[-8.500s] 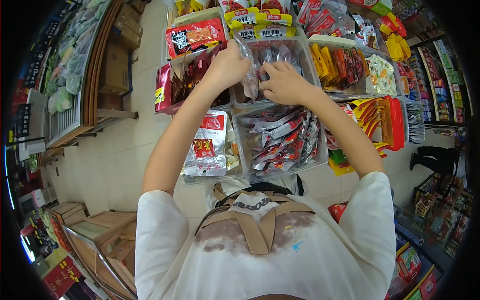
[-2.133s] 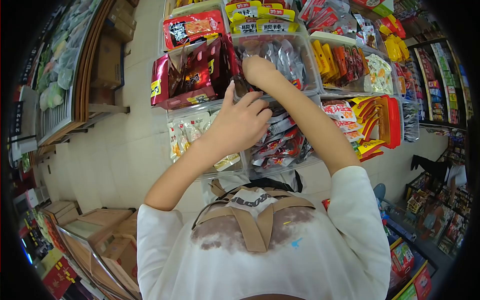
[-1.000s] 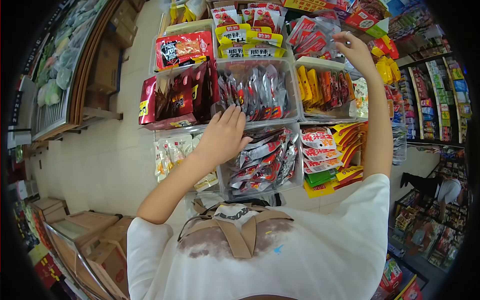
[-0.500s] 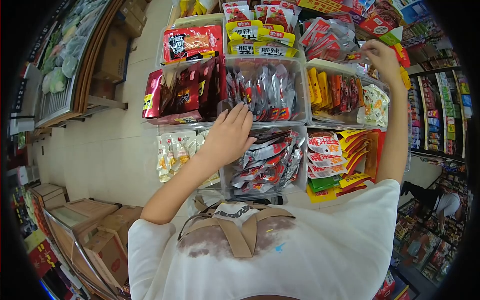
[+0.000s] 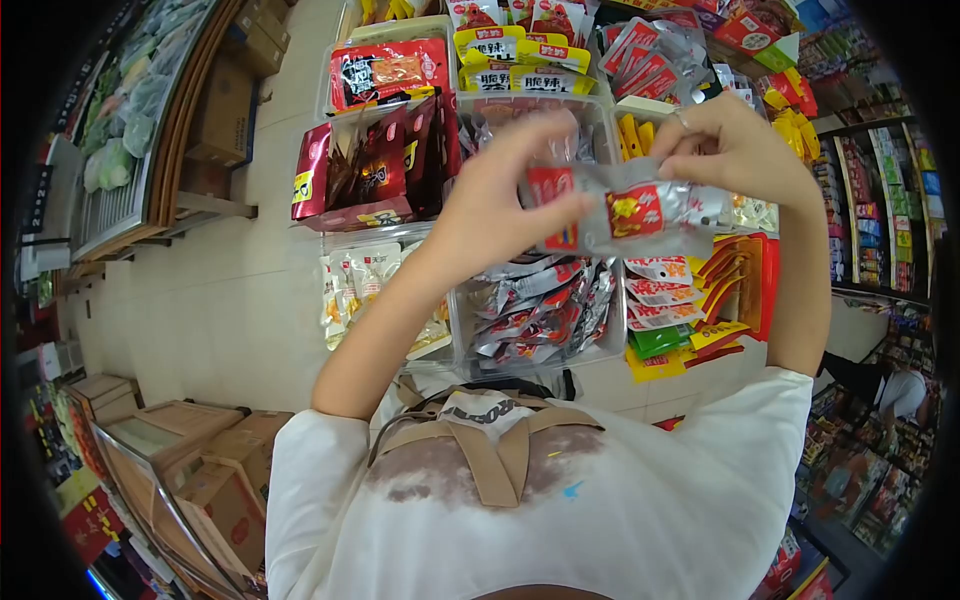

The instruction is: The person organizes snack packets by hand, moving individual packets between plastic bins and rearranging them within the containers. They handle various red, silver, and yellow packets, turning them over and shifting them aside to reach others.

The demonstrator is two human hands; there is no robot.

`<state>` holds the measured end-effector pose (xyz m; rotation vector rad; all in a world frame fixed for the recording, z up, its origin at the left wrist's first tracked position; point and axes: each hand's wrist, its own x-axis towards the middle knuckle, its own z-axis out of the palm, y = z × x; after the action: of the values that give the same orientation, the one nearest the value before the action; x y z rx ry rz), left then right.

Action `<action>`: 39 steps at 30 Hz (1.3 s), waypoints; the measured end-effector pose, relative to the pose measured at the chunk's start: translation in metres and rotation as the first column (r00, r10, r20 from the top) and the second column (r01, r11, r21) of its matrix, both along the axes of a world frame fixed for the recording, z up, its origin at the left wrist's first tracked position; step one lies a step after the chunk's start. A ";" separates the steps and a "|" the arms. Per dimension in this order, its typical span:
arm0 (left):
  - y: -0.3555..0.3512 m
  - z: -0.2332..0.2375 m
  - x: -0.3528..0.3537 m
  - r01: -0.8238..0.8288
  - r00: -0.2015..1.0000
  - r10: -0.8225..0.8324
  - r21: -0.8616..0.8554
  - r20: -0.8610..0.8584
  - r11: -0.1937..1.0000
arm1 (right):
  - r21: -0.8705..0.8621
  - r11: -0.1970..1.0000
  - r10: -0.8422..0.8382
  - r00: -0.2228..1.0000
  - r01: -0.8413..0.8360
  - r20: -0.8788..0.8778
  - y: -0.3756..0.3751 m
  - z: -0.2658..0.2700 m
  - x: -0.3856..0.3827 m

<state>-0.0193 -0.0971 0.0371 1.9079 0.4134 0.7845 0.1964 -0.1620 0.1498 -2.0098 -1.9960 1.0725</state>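
Raised over the middle bins, a silver and red snack packet (image 5: 635,212) is held between both hands. My left hand (image 5: 515,190) grips its left end, thumb across the front, slightly blurred. At the packet's upper right, my right hand (image 5: 735,150) has its fingers closed on the edge. Beneath them lie a bin of silver packets (image 5: 545,310) and a bin of red and white packets with yellow ones (image 5: 665,300). Dark red packets (image 5: 375,165) fill the bin left of my left hand, and white packets (image 5: 360,285) lie in the bin below it.
Yellow snack packets (image 5: 520,50) stand in a bin at the far side. A produce shelf (image 5: 140,120) and cardboard boxes (image 5: 220,110) are on the left, with a wooden cabinet (image 5: 160,430) at lower left. Another person (image 5: 900,393) bends near the shelves at right.
My left hand has risen from the silver packets and moved right. My right hand has come down and inward. A silver and red packet is now held up between them.
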 end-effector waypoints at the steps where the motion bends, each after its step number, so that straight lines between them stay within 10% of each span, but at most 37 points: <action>1: -0.001 -0.002 -0.003 0.002 1.000 -0.002 0.000 0.000 1.000 | 0.000 1.000 -0.002 1.000 0.002 0.000 -0.002 0.000 -0.002; 3: -0.007 -0.003 -0.010 0.320 0.901 -0.432 -0.624 -0.032 0.713 | 0.057 0.998 0.021 0.946 -0.002 -0.324 -0.006 -0.003 -0.005; 4: -0.009 0.000 -0.013 0.282 0.918 -0.394 -0.632 -0.041 0.722 | 0.058 0.998 0.022 0.946 -0.003 -0.322 -0.010 -0.007 0.003; 6: -0.019 -0.010 -0.015 0.252 0.962 -0.227 -0.800 0.149 0.545 | 0.044 0.984 -0.055 0.532 0.173 -0.845 -0.021 -0.025 0.027; 8: -0.030 -0.023 -0.011 0.200 0.967 0.101 -0.940 0.235 0.277 | -0.034 0.978 -0.143 0.538 0.208 -0.831 -0.034 -0.046 0.017; 11: -0.044 -0.039 0.004 0.159 0.963 0.165 -0.944 0.213 0.290 | -0.024 0.879 -0.319 0.550 0.476 -0.772 -0.053 -0.077 -0.044; 12: -0.048 -0.034 0.007 0.109 0.984 0.098 -0.942 0.147 0.317 | 0.300 0.840 -0.297 0.846 0.452 -0.444 -0.051 -0.081 -0.056; 13: -0.048 -0.039 0.008 0.107 0.984 0.101 -0.943 0.145 0.316 | 0.298 0.842 -0.294 0.846 0.450 -0.445 -0.048 -0.085 -0.056; 15: -0.042 -0.051 0.012 0.045 0.994 0.049 -0.750 0.102 0.660 | 0.033 0.743 -0.475 0.561 0.669 -0.678 -0.037 -0.095 -0.047; 16: -0.028 -0.025 -0.001 -0.094 0.967 -0.035 -0.478 -0.253 0.873 | -0.008 0.734 -0.476 0.506 0.679 -0.719 -0.034 -0.096 -0.039; 17: -0.018 -0.023 -0.008 -0.090 0.967 -0.038 -0.475 -0.252 0.876 | 0.038 0.735 -0.455 0.533 0.677 -0.713 -0.034 -0.088 -0.037; 18: -0.007 -0.023 -0.013 -0.034 0.933 0.010 -0.060 -0.359 0.998 | 0.099 0.736 -0.461 0.602 0.670 -0.652 -0.034 -0.088 -0.035; 19: 0.001 -0.020 -0.016 0.066 0.897 0.101 0.357 -0.430 0.932 | 0.158 0.738 -0.467 0.665 0.656 -0.583 -0.033 -0.089 -0.031; 21: 0.011 -0.021 -0.019 0.203 0.786 0.123 0.442 -0.605 0.874 | 0.311 0.772 -0.406 0.806 0.555 -0.431 -0.026 -0.109 -0.033; 23: 0.020 -0.046 -0.020 0.470 0.730 0.239 0.724 -0.640 0.505 | 0.449 0.781 -0.384 0.901 0.434 -0.203 -0.016 -0.128 -0.044; 39: 0.040 -0.047 -0.025 0.625 0.667 0.222 0.697 -0.711 0.352 | 0.094 0.930 -0.350 0.934 0.355 -0.065 0.043 -0.099 -0.083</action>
<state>-0.0442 -0.0576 -0.0102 3.3278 0.0886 -0.1381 0.1134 -0.1189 0.0507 -2.1535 -1.5478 0.9046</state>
